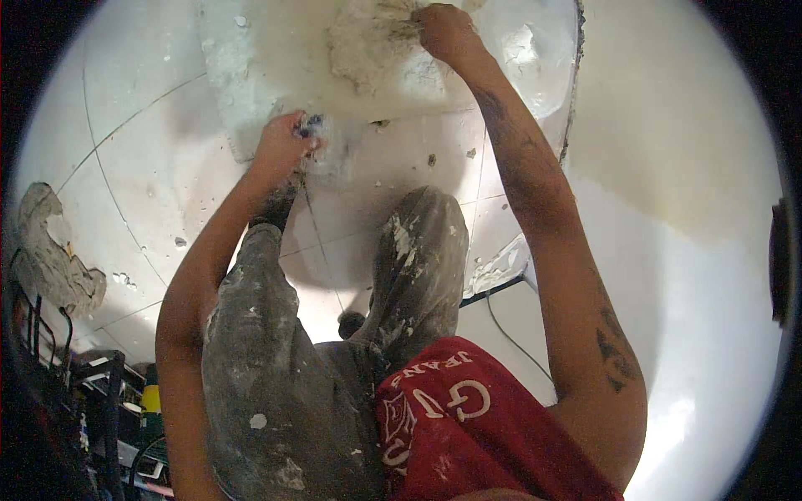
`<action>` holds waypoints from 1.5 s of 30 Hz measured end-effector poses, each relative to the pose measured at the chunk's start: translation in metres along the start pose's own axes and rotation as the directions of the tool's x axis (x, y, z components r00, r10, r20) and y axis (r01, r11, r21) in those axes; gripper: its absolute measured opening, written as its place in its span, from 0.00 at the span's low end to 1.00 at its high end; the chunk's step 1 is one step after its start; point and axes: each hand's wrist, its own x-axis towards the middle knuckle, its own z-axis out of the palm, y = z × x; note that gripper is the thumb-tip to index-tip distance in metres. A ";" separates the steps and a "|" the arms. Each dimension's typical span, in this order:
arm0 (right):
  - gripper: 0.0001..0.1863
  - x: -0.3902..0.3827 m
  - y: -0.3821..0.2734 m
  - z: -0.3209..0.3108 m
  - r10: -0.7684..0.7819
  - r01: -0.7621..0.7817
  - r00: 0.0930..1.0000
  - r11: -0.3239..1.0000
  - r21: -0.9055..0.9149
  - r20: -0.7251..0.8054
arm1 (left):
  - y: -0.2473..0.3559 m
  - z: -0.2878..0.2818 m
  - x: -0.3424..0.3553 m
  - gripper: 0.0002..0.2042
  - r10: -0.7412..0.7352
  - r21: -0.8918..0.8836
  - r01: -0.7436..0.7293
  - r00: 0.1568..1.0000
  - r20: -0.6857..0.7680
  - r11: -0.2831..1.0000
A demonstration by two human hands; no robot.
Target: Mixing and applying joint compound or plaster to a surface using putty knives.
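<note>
My left hand (284, 146) is closed around a flat tool with a dark blue part (311, 126), and its pale blade-like end is smeared by motion. Farther off, at the top, my right hand (447, 33) is closed at the edge of a lumpy, pale beige mass (368, 50). What its fingers grip there is hidden; I cannot tell whether it is a tool or part of the mass. A translucent, wet-looking sheet or film (259, 75) lies under the mass on the tiled floor (117, 167).
A crumpled grey cloth or bag (50, 250) lies at the far left. Below it stands a dark rack (109, 392) with tools and a yellow-and-green item (151, 405). A pale wall or panel (668, 134) rises on the right. A thin cable (514, 334) runs beside my right knee. Crumbs dot the tiles.
</note>
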 end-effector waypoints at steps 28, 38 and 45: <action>0.09 -0.067 -0.078 -0.032 0.581 -0.476 0.812 0.610 0.634 0.052 | 0.118 0.026 0.059 0.11 0.509 0.608 -0.234 0.795 -0.329 0.759; 0.08 -0.082 -0.072 -0.041 0.595 -0.472 0.802 0.685 0.555 -0.052 | 0.110 0.020 0.097 0.12 0.607 0.661 -0.316 0.748 -0.268 0.681; 0.11 -0.099 -0.052 -0.052 0.597 -0.514 0.785 0.776 0.365 -0.166 | 0.129 -0.006 0.089 0.10 0.550 0.567 -0.296 0.759 -0.349 0.769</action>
